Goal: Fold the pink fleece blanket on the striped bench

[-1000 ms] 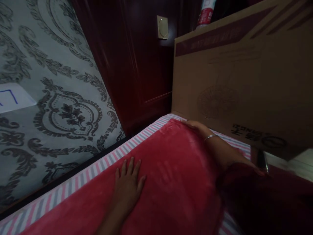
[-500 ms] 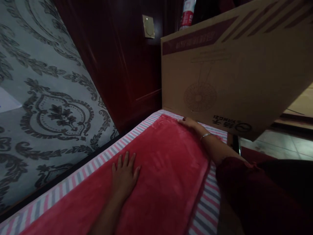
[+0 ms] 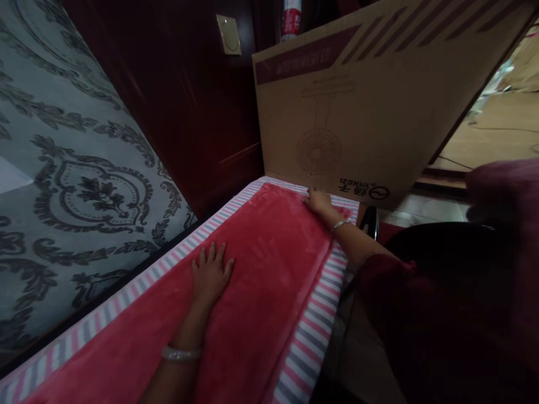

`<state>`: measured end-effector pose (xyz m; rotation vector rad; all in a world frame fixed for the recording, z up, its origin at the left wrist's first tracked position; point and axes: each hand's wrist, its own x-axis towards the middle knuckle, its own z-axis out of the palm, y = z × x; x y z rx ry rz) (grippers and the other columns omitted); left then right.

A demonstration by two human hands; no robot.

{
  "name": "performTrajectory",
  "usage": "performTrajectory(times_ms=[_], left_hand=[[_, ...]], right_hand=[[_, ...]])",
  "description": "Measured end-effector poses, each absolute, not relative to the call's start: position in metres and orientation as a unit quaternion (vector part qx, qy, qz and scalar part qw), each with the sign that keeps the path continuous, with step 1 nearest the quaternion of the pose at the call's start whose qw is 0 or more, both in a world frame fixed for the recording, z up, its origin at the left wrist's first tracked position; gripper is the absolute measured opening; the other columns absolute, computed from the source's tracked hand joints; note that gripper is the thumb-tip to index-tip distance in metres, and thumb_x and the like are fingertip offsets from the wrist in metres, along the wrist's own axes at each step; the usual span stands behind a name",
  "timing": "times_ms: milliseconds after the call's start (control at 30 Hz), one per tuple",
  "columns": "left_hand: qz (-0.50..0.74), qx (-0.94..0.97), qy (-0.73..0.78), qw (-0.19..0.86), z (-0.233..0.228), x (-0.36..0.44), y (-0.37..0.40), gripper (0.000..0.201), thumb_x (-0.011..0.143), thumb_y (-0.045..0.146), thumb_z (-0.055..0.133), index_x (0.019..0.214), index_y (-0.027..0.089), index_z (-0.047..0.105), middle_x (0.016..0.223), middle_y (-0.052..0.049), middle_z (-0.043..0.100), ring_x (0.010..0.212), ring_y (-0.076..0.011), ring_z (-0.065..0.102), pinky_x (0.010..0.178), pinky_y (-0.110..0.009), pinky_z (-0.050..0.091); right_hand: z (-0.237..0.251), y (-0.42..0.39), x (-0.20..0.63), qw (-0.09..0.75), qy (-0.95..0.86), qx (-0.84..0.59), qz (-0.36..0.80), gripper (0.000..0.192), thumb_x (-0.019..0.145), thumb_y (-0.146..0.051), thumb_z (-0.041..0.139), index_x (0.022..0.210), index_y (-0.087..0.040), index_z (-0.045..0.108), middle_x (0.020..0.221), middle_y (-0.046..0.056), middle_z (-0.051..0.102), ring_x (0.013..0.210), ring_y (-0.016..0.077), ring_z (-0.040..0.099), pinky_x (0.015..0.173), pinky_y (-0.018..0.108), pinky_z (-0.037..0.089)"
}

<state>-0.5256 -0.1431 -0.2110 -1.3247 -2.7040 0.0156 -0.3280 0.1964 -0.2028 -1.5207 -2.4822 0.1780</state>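
A folded red plush blanket [image 3: 261, 292] lies over a pink, grey and white striped cloth [image 3: 309, 342] on a long narrow surface. My left hand [image 3: 210, 275] rests flat on the blanket with its fingers spread; a pale bangle circles that wrist. At the blanket's far right edge is my right hand [image 3: 319, 202], its fingers bent in on the fabric by the edge. A thin silver bracelet shows on the right wrist. A faint hand-shaped mark in the pile lies between the two hands.
A large cardboard box [image 3: 370, 112] stands at the far end, against the dark red wood panel [image 3: 168, 101]. Patterned wallpaper [image 3: 96, 185] runs along the left. A red and white bottle [image 3: 291, 19] shows behind the box. At the right is a black rounded object [image 3: 438, 241].
The view has shifted, so the blanket and box sit further left. My right hand's fingers look more bent at the blanket's edge; my left hand stays flat, its bangle now showing.
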Motion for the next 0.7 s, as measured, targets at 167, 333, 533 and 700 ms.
performTrajectory(times_ms=[167, 333, 533, 700], left_hand=[[-0.027, -0.472, -0.88, 0.039, -0.198, -0.512, -0.152, 0.063, 0.099, 0.049, 0.039, 0.156, 0.022, 0.035, 0.164, -0.014, 0.028, 0.151, -0.0379, 0.025, 0.119, -0.062, 0.026], [-0.036, -0.658, -0.752, 0.003, -0.206, -0.458, -0.199, 0.064, 0.097, 0.056, 0.043, 0.156, 0.033, 0.033, 0.166, -0.006, 0.026, 0.153, -0.0345, 0.018, 0.121, -0.063, 0.019], [-0.044, -0.683, -0.729, -0.021, -0.224, -0.419, -0.231, 0.061, 0.1, 0.054, 0.037, 0.156, 0.031, 0.032, 0.166, -0.006, 0.027, 0.154, -0.0303, 0.017, 0.122, -0.062, 0.016], [-0.043, -0.662, -0.744, -0.079, -0.212, -0.403, -0.262, 0.06, 0.101, 0.052, 0.035, 0.156, 0.028, 0.033, 0.164, -0.009, 0.03, 0.152, -0.0289, 0.024, 0.122, -0.057, 0.023]], right_hand=[[-0.205, 0.139, -0.323, 0.11, -0.892, -0.435, 0.053, 0.06, 0.101, -0.054, 0.037, 0.155, -0.028, 0.037, 0.165, 0.01, 0.023, 0.15, 0.0353, 0.02, 0.115, 0.062, 0.026], [-0.23, 0.112, -0.302, 0.04, -0.899, -0.43, 0.069, 0.066, 0.099, -0.064, 0.026, 0.158, -0.033, 0.029, 0.167, 0.006, 0.018, 0.152, 0.0365, 0.012, 0.117, 0.067, 0.015], [-0.233, 0.108, -0.29, 0.049, -0.899, -0.431, 0.06, 0.066, 0.1, -0.061, 0.024, 0.158, -0.029, 0.031, 0.166, 0.007, 0.021, 0.151, 0.0355, 0.016, 0.118, 0.066, 0.016], [-0.216, 0.084, -0.288, 0.036, -0.894, -0.438, 0.086, 0.063, 0.102, -0.054, 0.024, 0.158, -0.026, 0.032, 0.165, 0.011, 0.024, 0.151, 0.0366, 0.018, 0.117, 0.066, 0.019]])
